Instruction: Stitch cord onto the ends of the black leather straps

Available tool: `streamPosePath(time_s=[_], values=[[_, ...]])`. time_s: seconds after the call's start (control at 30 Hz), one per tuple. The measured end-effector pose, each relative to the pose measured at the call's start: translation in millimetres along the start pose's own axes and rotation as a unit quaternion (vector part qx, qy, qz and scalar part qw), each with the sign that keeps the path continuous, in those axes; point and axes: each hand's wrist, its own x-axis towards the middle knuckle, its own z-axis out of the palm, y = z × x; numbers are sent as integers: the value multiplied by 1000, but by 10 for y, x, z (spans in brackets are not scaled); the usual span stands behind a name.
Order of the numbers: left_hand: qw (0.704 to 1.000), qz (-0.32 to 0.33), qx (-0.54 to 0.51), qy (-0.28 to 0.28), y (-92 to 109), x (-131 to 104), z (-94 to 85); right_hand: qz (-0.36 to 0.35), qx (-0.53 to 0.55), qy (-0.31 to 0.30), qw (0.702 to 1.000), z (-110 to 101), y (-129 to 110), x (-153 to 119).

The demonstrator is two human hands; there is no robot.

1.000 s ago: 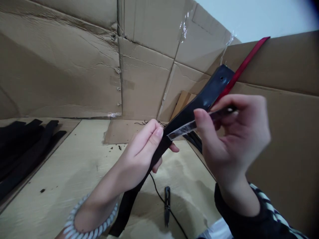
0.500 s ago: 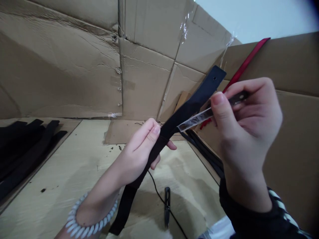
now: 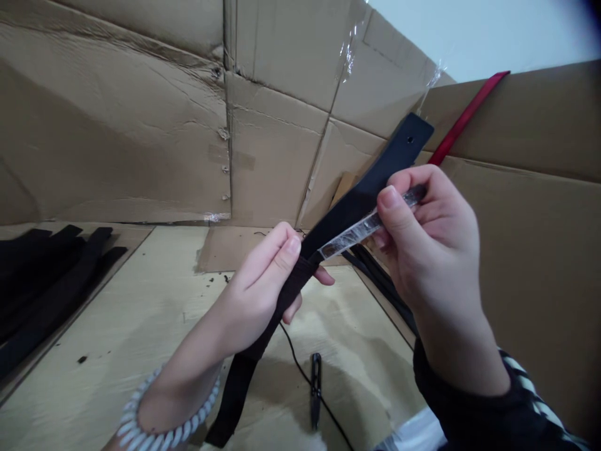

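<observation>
My left hand (image 3: 258,282) is closed around a long black strap (image 3: 366,191), thumb on top, with some fingertips showing beyond its far side. The strap runs diagonally, its upper end flat with a small hole, its middle covered by a darker sleeve (image 3: 295,282). A narrow flat tool (image 3: 350,237), its blade-like end wrapped in clear film, is pinched in my right hand (image 3: 432,244). That tool's tip lies at the sleeve's upper edge, beside my left thumb. My right fingers hide most of its dark handle.
Several black straps (image 3: 51,282) lie at left on the table (image 3: 141,326). Black thread snips (image 3: 315,388) rest near a thin cord (image 3: 293,357). More dark strips (image 3: 382,282) lie at right. Cardboard walls (image 3: 277,150) stand around, a red ribbon (image 3: 469,119) over the right one.
My right hand has moved left and slightly down, bringing the tool's tip along the strap to the sleeve's edge. The strap's upper end has shifted slightly up and right. My left hand keeps its grip.
</observation>
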Motion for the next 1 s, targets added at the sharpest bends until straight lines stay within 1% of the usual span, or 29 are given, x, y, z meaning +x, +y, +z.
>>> streamPosePath(time_s=[0.1, 0.2, 0.27, 0.33, 0.4, 0.47, 0.5, 0.6, 0.7, 0.77, 0.8, 0.9, 1.0], values=[[1000, 3, 0, 1, 8, -17, 17, -27, -69, 11, 997, 49, -7, -44], [1000, 5, -1, 5, 10, -29, 34, -73, -147, 46, 985, 146, -17, -114], [1000, 8, -4, 8, 5, -23, 33, -94, -188, 57, 976, 199, -21, -141], [1000, 11, -11, 7, -2, -3, 24, -104, -227, 47, 967, 215, -30, -132], [1000, 11, -27, 2, -10, 20, 12, -109, -251, 29, 961, 185, -44, -85], [999, 5, -46, -10, -15, 38, 3, -109, -240, 29, 964, 117, -60, -12], [999, 1, -52, -16, -18, 43, 0, -115, -223, 45, 967, 75, -67, 27], [998, -7, -57, -23, -31, 48, -4, -140, -174, 127, 967, -50, -78, 108], [998, 15, -59, -29, -51, 50, -12, -152, -157, 173, 960, -157, -76, 85], [998, 14, -47, -42, -59, 54, -17, -133, -139, 184, 964, -233, -66, 4], [998, 5, -37, -48, -60, 56, -19, -113, -126, 191, 967, -277, -57, -52], [999, -22, -9, -49, -54, 60, -16, -30, -75, 208, 975, -437, 7, -258], [999, -24, 7, -40, -46, 61, -13, 37, -59, 233, 970, -630, 125, -484]])
